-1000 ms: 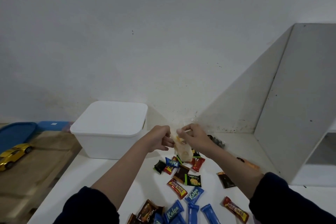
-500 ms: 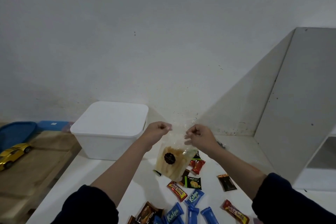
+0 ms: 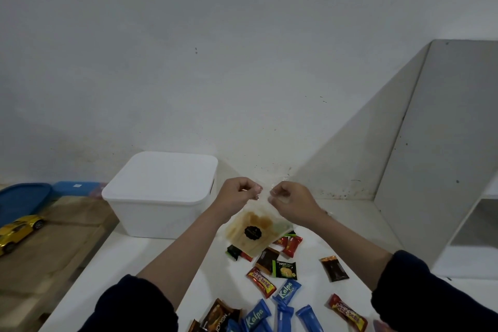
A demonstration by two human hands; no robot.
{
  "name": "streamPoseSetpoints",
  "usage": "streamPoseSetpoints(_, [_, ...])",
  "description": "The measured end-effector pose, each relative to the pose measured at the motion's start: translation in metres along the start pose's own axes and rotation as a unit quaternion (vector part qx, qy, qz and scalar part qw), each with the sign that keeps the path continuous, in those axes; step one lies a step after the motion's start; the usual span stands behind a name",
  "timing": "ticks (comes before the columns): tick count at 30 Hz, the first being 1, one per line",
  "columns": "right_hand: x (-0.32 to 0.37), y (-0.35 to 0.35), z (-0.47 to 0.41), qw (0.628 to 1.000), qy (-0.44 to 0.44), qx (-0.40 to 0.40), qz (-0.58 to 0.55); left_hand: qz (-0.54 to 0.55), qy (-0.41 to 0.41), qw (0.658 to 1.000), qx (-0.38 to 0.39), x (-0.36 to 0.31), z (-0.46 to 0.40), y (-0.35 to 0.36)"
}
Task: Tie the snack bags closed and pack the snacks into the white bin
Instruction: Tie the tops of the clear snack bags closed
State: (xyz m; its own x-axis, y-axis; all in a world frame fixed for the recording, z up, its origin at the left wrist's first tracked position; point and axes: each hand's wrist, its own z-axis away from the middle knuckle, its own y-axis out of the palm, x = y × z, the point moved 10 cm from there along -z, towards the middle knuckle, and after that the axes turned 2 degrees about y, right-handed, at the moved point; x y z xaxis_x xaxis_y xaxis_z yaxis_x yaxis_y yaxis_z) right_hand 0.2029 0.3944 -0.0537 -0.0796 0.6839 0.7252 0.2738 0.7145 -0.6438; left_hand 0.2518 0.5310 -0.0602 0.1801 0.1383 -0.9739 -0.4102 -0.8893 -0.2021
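Note:
A clear snack bag (image 3: 250, 234) with pale chips and a round black label hangs above the table. My left hand (image 3: 238, 193) pinches its top left corner and my right hand (image 3: 289, 201) pinches its top right corner, fingertips close together. The white bin (image 3: 161, 197) stands to the left of my hands with its lid on. Several small wrapped snacks lie on the white table (image 3: 129, 264) below the bag: red beng-beng bars (image 3: 260, 281), blue Kalpa wafers (image 3: 286, 291), a green Nextar pack (image 3: 284, 269) and dark brown packets (image 3: 334, 268).
A grey-white shelf panel (image 3: 436, 156) rises at the right, with an open cubby beneath. Left of the table is a wooden surface (image 3: 54, 250) holding a yellow toy car (image 3: 18, 229) and blue plastic lids (image 3: 24, 198). A white wall stands behind.
The bag was bunched between my hands a second ago. It then dropped open and hangs flat; my hands first spread apart and have now drawn closer together at its top.

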Motion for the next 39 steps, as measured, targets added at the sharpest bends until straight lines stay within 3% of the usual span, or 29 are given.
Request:
streamPoseSetpoints(5, [0.006,-0.003,-0.004,0.999,-0.015,-0.022,0.022,0.037,-0.005,0.999,-0.008,0.001,-0.001,0.000])
streamPoseSetpoints(18, [0.002,0.007,-0.003,0.992,0.040,-0.003,-0.118,-0.007,0.055,0.998,-0.026,-0.016,-0.003,-0.010])
streamPoseSetpoints(27, [0.011,0.003,-0.005,0.994,0.013,-0.003,-0.112,-0.003,0.024,1.000,0.016,-0.014,-0.001,-0.005])
streamPoseSetpoints(32, [0.018,0.008,-0.006,0.994,-0.013,0.008,-0.106,-0.067,0.034,0.996,0.039,-0.016,0.000,0.000])
streamPoseSetpoints(39, [0.021,0.013,-0.005,0.998,-0.007,0.023,-0.064,-0.143,0.083,0.986,-0.017,-0.024,-0.003,-0.016])
